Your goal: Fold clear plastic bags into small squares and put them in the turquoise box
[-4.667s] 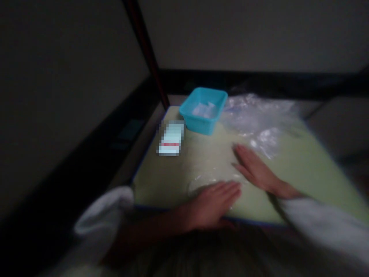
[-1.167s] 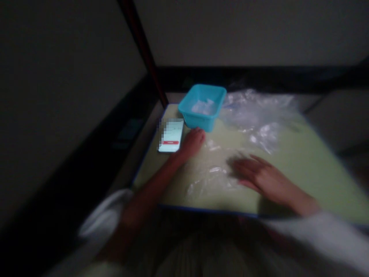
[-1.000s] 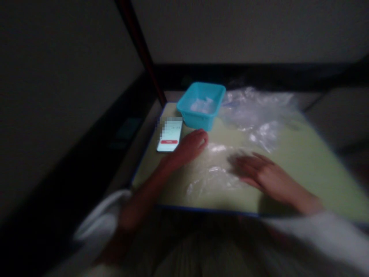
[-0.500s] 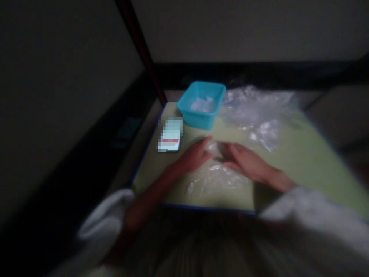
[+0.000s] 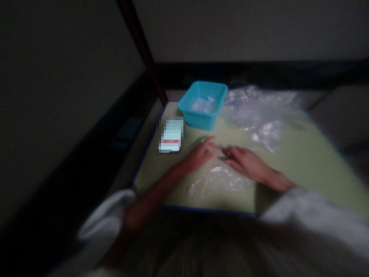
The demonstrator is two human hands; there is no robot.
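A clear plastic bag [image 5: 217,181] lies flat on a pale green table [image 5: 302,169] close to its near edge. My left hand [image 5: 200,154] and my right hand [image 5: 245,161] rest at the bag's far end with their fingertips nearly meeting. The fingers of both hands look stretched out over the plastic. The picture is dim and blurred, so any pinch on the bag's edge cannot be made out.
A turquoise plastic tub [image 5: 203,104] with clear bags inside stands at the far left of the table. Beside it lies a lit phone [image 5: 170,134]. A heap of crumpled clear plastic [image 5: 259,111] sits at the back right. A dark red pole [image 5: 141,42] rises behind.
My left hand has come back from beside the phone and tub to the bag's far end. My right hand has slid left, so the two hands now meet there.
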